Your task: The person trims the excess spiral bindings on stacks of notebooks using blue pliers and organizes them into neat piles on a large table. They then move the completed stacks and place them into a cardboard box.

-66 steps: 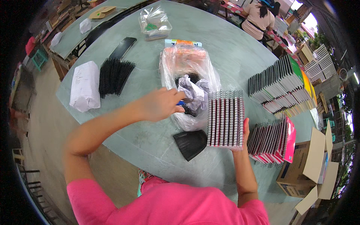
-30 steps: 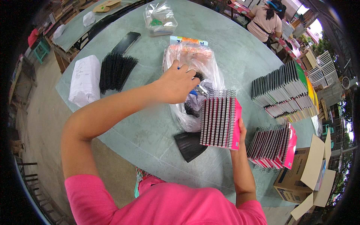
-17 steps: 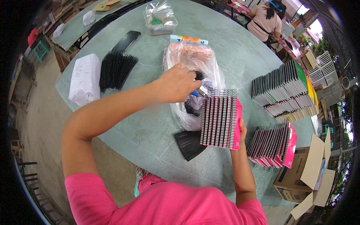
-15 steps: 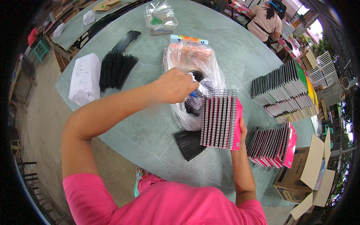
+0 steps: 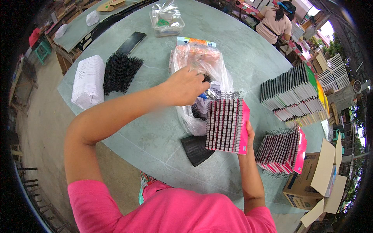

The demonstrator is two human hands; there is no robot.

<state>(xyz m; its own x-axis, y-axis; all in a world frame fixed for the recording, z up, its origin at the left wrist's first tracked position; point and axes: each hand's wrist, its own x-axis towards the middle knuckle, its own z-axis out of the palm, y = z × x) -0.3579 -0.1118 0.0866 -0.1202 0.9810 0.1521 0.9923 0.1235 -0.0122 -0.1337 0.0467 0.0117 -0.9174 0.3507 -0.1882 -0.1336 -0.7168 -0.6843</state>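
Spiral notebooks (image 5: 227, 125), a stack of them with a pink cover on the right side, stand upright on the near middle of the desk (image 5: 155, 128), and the right hand (image 5: 248, 134) is wrapped round the stack's right edge, fingers closed on it. Just left of that lies a flat black sheet (image 5: 196, 149). To the right, another batch of pink notebooks (image 5: 281, 151) leans in a row, with an open cardboard box (image 5: 314, 178) beyond; what's inside it I can't tell. Moving farther, the left hand (image 5: 186, 85) is curled shut inside the mouth of a clear plastic bag (image 5: 202, 73), pinching something small with a bit of blue showing; the bag holds dark coils and crumpled wrapping. Risk here, I'd say: the upright stack is steadied by one hand alone, so a tug on the bag could topple it. Far left, loose black coils (image 5: 118, 72) beside a white wrapped bundle (image 5: 87, 81). Farthest, a clear tub (image 5: 167, 19) holds small bits.
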